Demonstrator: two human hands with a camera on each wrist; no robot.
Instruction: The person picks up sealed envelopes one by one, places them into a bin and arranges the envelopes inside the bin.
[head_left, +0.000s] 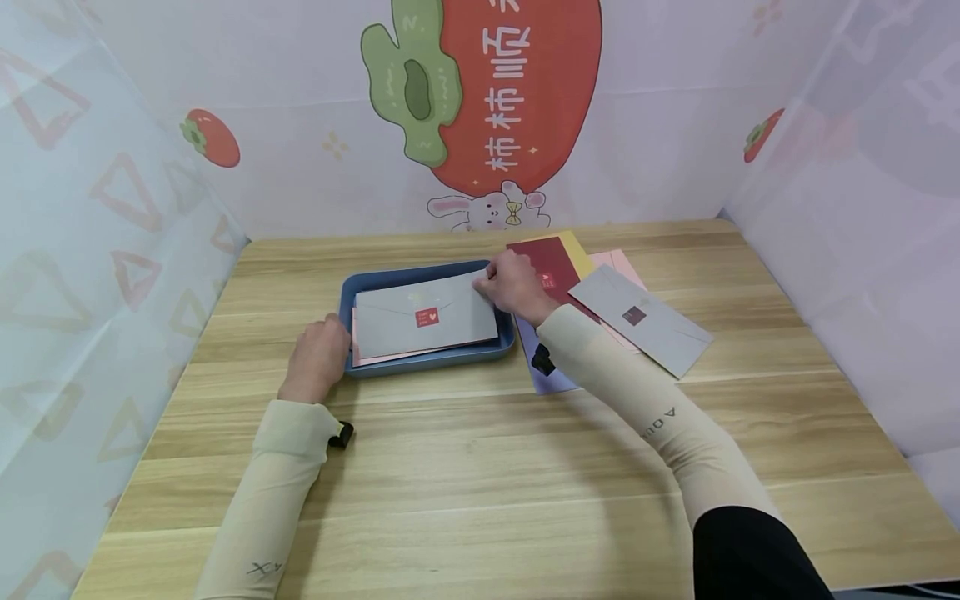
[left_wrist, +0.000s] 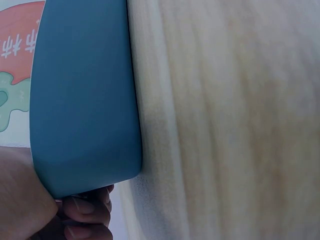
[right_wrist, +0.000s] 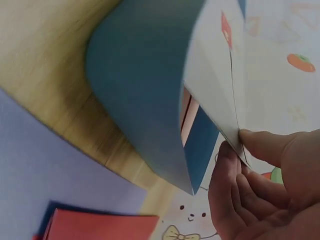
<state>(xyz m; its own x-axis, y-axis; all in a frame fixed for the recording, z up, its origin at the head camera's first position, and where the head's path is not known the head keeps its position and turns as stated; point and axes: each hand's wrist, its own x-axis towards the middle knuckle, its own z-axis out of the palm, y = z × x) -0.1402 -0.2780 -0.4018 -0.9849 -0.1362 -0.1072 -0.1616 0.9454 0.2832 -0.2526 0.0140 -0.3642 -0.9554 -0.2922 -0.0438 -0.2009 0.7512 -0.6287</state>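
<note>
A blue tray point(head_left: 438, 361) lies on the table, with a light grey envelope point(head_left: 390, 312) bearing a red heart seal on top of a pink one point(head_left: 357, 346) inside it. At the tray's right end my right hand point(head_left: 516, 287) pinches the grey envelope's far right corner. Seen from the right wrist, the thumb point(right_wrist: 262, 147) and fingers hold that corner raised above the rim. My left hand point(head_left: 318, 354) grips the tray's left end, its curled fingers point(left_wrist: 87, 210) showing past the tray wall in the left wrist view.
Right of the tray lies an overlapping pile: a dark red envelope point(head_left: 543, 258), a yellow one point(head_left: 576, 257), a pink one point(head_left: 618, 265), a purple one point(head_left: 551, 383) and a grey one with a dark seal point(head_left: 660, 321). A printed backdrop point(head_left: 300, 150) rises behind the wooden table point(head_left: 450, 500).
</note>
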